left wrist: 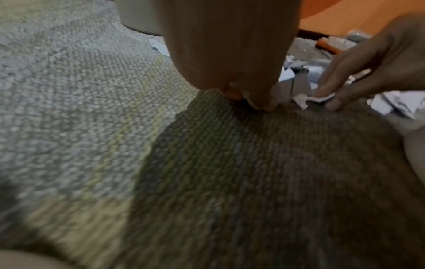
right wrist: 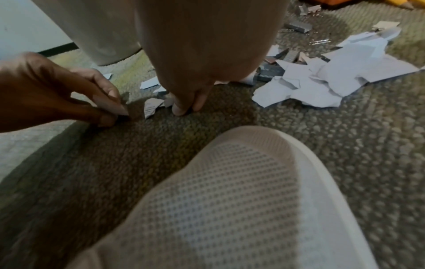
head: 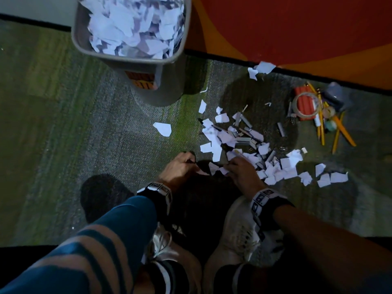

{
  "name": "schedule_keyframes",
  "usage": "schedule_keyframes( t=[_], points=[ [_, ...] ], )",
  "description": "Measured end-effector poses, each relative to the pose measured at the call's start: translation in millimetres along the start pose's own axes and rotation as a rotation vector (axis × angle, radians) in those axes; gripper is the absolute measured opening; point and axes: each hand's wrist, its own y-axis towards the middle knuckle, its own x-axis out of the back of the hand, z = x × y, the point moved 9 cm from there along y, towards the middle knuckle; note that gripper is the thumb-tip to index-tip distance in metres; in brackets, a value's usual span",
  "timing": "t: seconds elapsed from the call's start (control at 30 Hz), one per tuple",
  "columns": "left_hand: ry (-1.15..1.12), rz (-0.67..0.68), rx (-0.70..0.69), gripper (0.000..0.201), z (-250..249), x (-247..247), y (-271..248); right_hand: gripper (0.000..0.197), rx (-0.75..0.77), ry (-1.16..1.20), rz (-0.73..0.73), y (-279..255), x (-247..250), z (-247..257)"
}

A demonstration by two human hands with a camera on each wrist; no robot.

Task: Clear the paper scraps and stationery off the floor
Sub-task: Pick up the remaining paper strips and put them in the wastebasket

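Though the grey bin already stands heaped with torn white paper, much is left: paper scraps mixed with staple strips litter the carpet, and pencils and tape lie well apart by the wall. The left hand pinches a scrap; the right hand presses curled fingertips on another.

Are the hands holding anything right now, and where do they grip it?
The left hand pinches a small paper scrap by its edge. The right hand presses a scrap on the carpet; no clear grip.
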Motion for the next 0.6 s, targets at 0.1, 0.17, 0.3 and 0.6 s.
schedule_keyframes(
  t=[0.1,0.17,0.3,0.6],
  points=[
    [-0.083,-0.090,-0.053,0.011,-14.6,9.3,4.4,0.012,-0.069,0.089,0.011,8.3,3.6,0.0],
    [-0.159,-0.165,-0.018,0.018,-17.8,20.4,8.7,0.012,-0.116,0.123,-0.035,11.7,10.2,0.2],
    [-0.334,-0.250,0.243,0.033,-0.4,34.5,14.6,0.010,-0.320,0.228,-0.122,18.0,26.1,-5.0],
    [-0.270,-0.152,0.447,0.055,-1.8,21.3,47.8,0.039,-0.239,0.388,-0.020,17.7,-11.2,20.6]
  ],
)
